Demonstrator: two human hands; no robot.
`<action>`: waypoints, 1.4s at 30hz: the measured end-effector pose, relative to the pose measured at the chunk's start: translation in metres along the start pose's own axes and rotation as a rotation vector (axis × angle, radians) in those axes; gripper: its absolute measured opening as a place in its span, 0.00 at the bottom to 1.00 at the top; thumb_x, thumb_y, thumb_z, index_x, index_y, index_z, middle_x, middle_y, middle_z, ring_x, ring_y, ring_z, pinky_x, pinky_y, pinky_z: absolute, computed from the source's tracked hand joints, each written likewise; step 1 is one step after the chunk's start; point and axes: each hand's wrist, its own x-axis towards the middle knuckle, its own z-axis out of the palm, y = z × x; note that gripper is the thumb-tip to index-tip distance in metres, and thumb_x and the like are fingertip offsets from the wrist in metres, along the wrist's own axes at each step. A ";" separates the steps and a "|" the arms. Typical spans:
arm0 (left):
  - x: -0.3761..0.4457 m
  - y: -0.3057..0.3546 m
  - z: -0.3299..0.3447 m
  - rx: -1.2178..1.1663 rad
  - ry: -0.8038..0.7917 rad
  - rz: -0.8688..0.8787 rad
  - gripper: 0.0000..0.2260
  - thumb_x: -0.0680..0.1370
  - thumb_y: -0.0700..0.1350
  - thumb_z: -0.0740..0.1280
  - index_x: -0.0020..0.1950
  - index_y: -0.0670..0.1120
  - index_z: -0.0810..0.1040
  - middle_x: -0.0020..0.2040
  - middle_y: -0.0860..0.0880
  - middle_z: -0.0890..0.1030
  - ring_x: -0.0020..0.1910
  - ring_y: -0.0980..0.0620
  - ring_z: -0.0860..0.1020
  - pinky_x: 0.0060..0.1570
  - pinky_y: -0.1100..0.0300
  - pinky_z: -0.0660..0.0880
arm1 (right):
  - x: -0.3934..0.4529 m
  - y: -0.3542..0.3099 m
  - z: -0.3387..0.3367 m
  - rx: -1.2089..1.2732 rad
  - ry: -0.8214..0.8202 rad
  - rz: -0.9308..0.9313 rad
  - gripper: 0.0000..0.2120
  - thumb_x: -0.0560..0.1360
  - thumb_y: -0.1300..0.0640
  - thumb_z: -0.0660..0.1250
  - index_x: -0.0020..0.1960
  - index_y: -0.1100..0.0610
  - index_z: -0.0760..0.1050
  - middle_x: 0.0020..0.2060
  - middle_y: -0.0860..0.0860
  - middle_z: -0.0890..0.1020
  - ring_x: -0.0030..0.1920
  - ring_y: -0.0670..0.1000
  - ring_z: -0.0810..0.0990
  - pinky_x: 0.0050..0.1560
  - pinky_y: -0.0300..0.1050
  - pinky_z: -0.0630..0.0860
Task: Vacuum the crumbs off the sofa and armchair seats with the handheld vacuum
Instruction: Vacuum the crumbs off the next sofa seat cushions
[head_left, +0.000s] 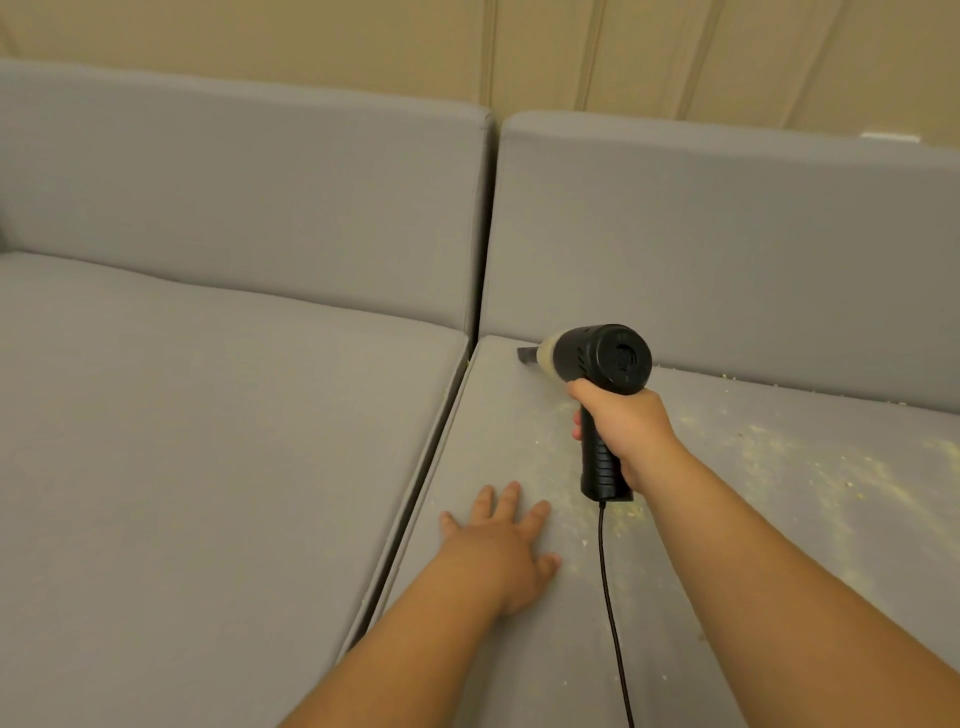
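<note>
Two bare hands worked over a grey sofa seat: the right hand gripped the handle of a black handheld vacuum, nozzle pointing at the seat's back corner, cord trailing down. Left hand lay flat, fingers spread, just beside it. Pale crumbs dusted the cushion to the right; the vacuum's clear chamber showed pale debris.

The light is warm, dim and even, with only soft shadows and no glare. The picture is slightly soft, and straight lines bend near the frame edges.
</note>
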 end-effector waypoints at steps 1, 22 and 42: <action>0.000 -0.002 0.001 -0.002 0.000 0.002 0.31 0.85 0.63 0.51 0.84 0.61 0.40 0.84 0.52 0.34 0.82 0.44 0.35 0.77 0.29 0.43 | -0.005 0.000 -0.003 -0.013 0.003 -0.003 0.08 0.74 0.57 0.75 0.52 0.58 0.82 0.37 0.55 0.85 0.38 0.53 0.84 0.50 0.54 0.84; -0.010 0.002 0.023 0.104 0.049 0.016 0.30 0.84 0.66 0.49 0.83 0.63 0.41 0.84 0.53 0.37 0.83 0.46 0.38 0.77 0.30 0.42 | -0.100 0.056 -0.106 -0.012 0.132 0.044 0.07 0.74 0.56 0.76 0.44 0.59 0.83 0.34 0.57 0.85 0.38 0.56 0.83 0.50 0.56 0.83; 0.006 0.011 0.020 0.099 0.043 0.013 0.30 0.83 0.67 0.48 0.83 0.64 0.39 0.84 0.54 0.35 0.83 0.46 0.36 0.75 0.29 0.40 | -0.084 0.055 -0.091 -0.031 0.076 0.012 0.08 0.74 0.55 0.76 0.45 0.60 0.83 0.34 0.53 0.85 0.36 0.52 0.84 0.53 0.61 0.85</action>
